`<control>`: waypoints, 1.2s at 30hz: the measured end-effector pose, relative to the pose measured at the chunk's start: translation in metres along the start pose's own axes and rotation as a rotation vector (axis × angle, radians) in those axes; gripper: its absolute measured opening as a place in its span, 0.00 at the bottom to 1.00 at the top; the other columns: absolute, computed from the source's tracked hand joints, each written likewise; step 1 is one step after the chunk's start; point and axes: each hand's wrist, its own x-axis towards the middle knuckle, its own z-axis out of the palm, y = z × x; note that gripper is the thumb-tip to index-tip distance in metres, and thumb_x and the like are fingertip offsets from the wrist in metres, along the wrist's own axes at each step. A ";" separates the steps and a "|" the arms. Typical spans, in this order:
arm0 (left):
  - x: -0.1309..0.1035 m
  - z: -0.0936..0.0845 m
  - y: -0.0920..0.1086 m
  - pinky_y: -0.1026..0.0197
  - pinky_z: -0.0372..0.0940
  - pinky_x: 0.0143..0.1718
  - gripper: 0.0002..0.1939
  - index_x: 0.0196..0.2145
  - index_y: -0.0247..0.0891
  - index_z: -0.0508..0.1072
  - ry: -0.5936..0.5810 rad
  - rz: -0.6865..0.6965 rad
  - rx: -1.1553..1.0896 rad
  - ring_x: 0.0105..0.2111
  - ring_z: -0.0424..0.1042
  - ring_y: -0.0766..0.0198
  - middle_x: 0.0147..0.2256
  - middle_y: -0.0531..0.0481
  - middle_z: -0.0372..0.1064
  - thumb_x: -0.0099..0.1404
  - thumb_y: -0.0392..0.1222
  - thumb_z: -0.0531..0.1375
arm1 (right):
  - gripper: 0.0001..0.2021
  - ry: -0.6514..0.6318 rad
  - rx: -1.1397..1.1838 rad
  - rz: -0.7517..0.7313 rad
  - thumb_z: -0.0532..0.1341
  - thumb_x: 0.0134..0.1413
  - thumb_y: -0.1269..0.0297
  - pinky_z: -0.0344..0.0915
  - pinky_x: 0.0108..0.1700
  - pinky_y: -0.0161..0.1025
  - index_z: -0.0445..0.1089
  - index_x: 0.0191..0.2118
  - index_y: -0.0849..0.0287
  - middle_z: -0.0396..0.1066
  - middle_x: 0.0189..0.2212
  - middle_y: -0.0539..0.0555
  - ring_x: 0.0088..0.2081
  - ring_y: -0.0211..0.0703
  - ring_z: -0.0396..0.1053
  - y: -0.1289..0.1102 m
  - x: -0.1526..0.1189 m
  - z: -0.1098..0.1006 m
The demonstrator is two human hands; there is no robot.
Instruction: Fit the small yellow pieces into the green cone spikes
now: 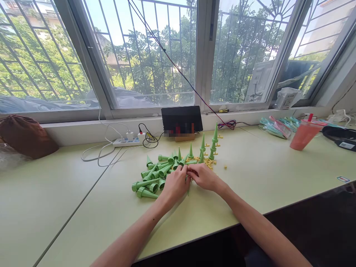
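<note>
My left hand (178, 181) is closed around a green plastic watering spike (188, 192); only its narrow tip shows below the fingers. Against it, my right hand (204, 176) pinches with thumb and fingertips, and what lies between them is hidden. Left of the hands lies a heap of loose green watering spikes (151, 185), hollow and cone-shaped. Just beyond my fingers is a pile of small yellow valves (208, 163). Behind it, several spikes stand point up, among them a stacked pair (213, 144) with yellow valves sticking out of the sides.
A tablet (182, 120) leans at the back near a power strip (128, 142) with cables. On the right are a red cup with a straw (306, 133) and plastic-wrapped packets (274, 126). A brown bag (27, 136) sits at far left. One yellow piece (225, 167) lies apart.
</note>
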 end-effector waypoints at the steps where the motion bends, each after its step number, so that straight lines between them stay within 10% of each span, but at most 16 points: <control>1: 0.000 0.000 0.000 0.60 0.60 0.30 0.10 0.43 0.39 0.67 0.005 0.004 0.003 0.34 0.73 0.56 0.39 0.46 0.69 0.65 0.39 0.50 | 0.09 -0.001 0.001 -0.001 0.53 0.60 0.71 0.53 0.28 0.32 0.62 0.27 0.59 0.65 0.24 0.48 0.25 0.35 0.58 0.000 0.000 0.000; 36: 0.001 0.004 -0.003 0.61 0.56 0.28 0.10 0.42 0.39 0.66 0.029 0.020 -0.002 0.32 0.72 0.58 0.38 0.46 0.68 0.65 0.39 0.50 | 0.09 -0.017 0.005 -0.005 0.53 0.61 0.71 0.54 0.30 0.32 0.62 0.28 0.59 0.66 0.25 0.49 0.26 0.35 0.60 0.000 0.000 -0.001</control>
